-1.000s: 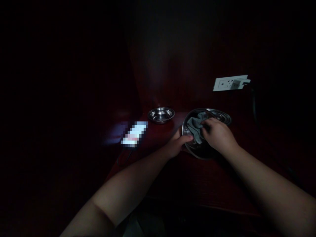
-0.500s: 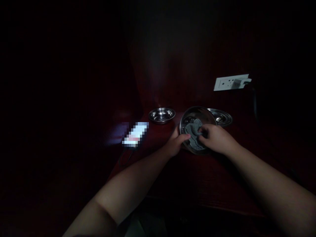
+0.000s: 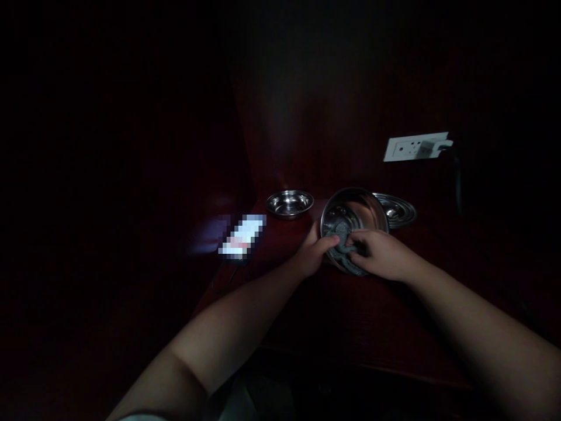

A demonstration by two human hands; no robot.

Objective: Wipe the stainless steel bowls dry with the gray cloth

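Observation:
A shiny metal bowl [image 3: 366, 210] is tilted toward me above the dark red table. My left hand [image 3: 316, 251] grips its left side, thumb over the rim and the other fingers hidden behind the wall. Inside the lower part of the bowl lies a bunched grey-green cloth [image 3: 342, 234]. My right hand [image 3: 379, 252] is closed on the cloth, fingers pinched together and pressing it against the inner wall. The bowl's underside is hidden.
A shallow metal dish [image 3: 289, 204] stands at the back, left of the bowl. Behind the bowl, to the right, is a metal lid or plate [image 3: 401, 210]. A lit phone [image 3: 242, 237] with a cable lies left. A socket panel [image 3: 416, 147] with a plug is on the wall.
My right hand has carried the cloth down from the upper inside of the bowl to its lower side. The bowl has turned, its opening facing me more. My left hand keeps its grip.

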